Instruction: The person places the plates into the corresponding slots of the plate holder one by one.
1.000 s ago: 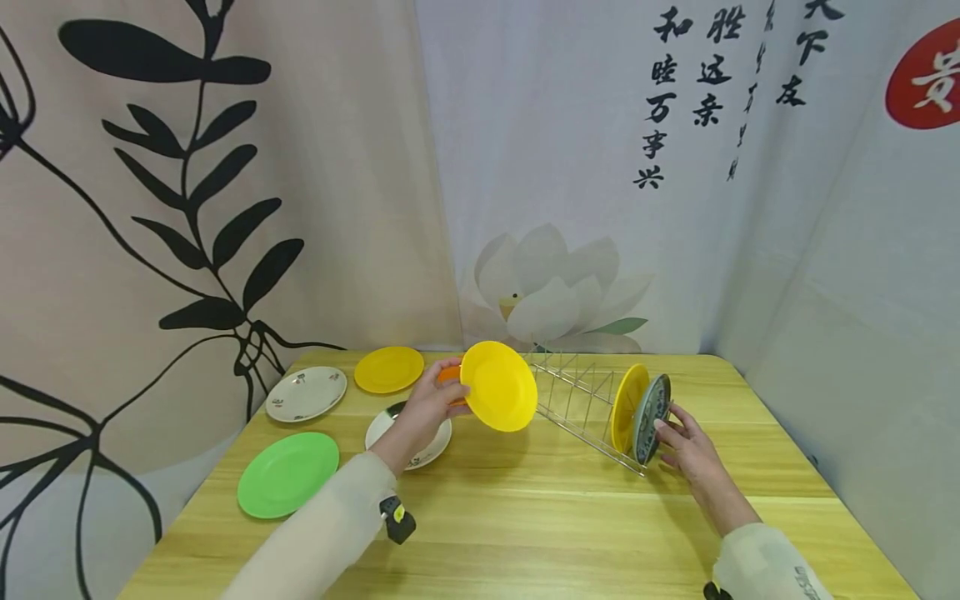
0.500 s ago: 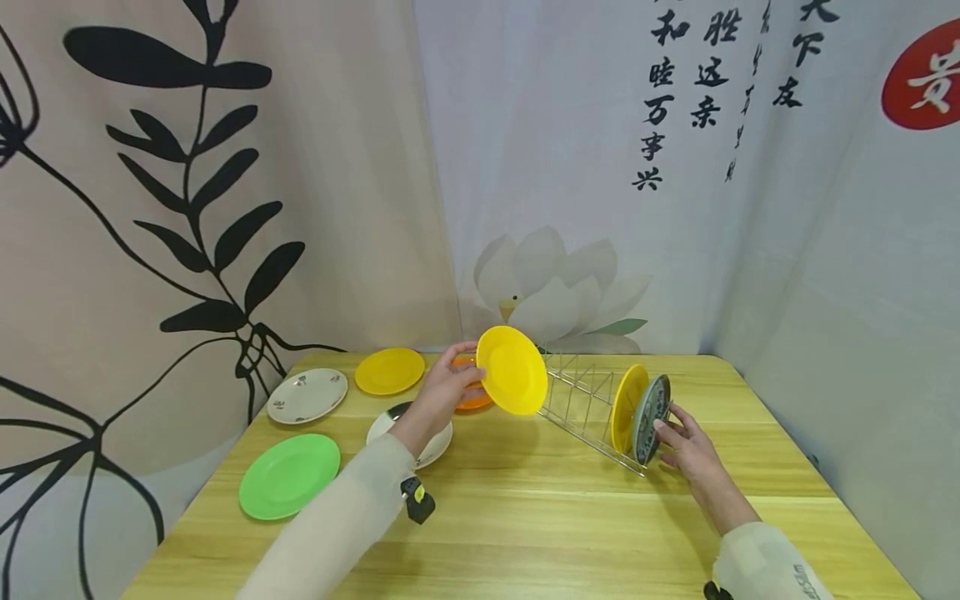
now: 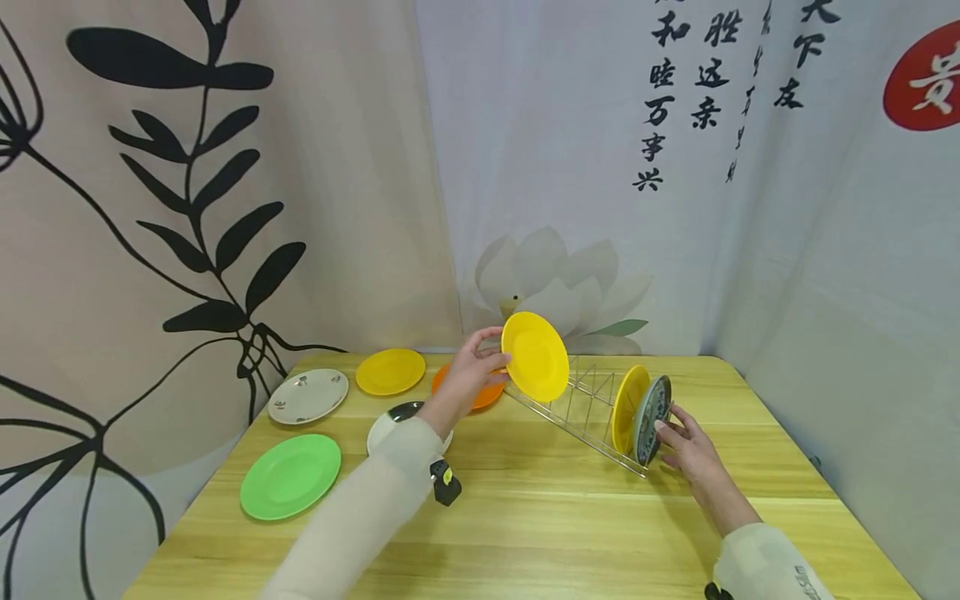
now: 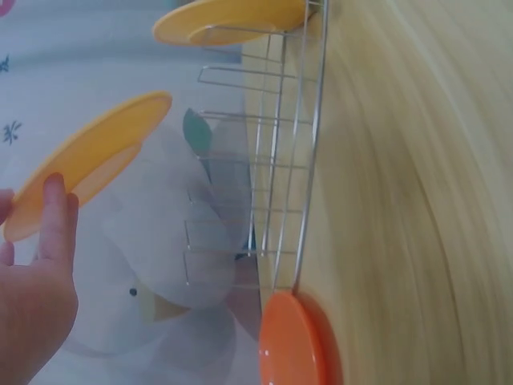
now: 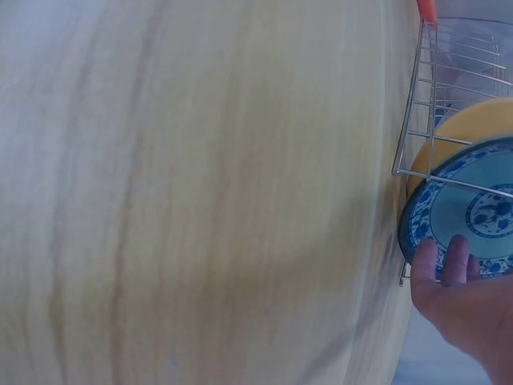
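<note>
Place: homelike corner, exact room unclear | Signs: cloth hangings (image 3: 360, 167) printed with black plants (image 3: 142, 57), pale lotus (image 3: 558, 283), writing (image 3: 662, 111) | wooden table (image 3: 540, 529) | several plates (image 3: 536, 357), wire dish rack (image 3: 581, 437)

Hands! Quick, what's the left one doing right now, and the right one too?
Left hand: holding a yellow plate in the air.
Right hand: open, fingertips against the blue-patterned plate.

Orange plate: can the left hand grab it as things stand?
Probably not yet: the left hand is holding a yellow plate. Nothing visible lies on the orange plate, so the way looks free once the yellow one is put down.
</note>
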`<action>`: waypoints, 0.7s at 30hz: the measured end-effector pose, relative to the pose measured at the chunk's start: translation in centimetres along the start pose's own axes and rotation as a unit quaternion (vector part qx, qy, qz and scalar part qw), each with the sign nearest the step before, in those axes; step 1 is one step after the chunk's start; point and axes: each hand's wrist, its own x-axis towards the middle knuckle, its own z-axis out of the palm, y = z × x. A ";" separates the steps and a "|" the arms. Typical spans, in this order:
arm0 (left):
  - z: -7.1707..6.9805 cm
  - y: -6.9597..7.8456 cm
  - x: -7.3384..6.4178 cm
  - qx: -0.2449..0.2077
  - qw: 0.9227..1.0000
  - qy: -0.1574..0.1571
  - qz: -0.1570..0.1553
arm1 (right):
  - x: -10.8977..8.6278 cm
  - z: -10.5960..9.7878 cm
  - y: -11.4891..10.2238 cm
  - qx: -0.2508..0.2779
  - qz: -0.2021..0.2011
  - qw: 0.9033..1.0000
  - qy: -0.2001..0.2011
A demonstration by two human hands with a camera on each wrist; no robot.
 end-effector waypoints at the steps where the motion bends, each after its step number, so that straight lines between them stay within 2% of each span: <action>1: 0.3 0.0 0.1 -0.004 1.000 -0.002 0.001 | 0.0 0.0 0.0 0.001 0.000 1.000 0.000; 8: 2.3 -0.1 1.1 -0.018 1.000 -0.012 0.018 | 0.1 0.0 0.0 0.004 0.000 1.000 0.000; 14: 3.8 -0.4 1.9 -0.006 1.000 -0.012 0.016 | 0.2 -0.1 0.1 0.002 0.001 1.000 -0.002; 21: 5.5 -0.9 2.5 -0.006 1.000 -0.025 0.016 | 0.3 -0.1 0.1 -0.002 0.002 1.000 -0.002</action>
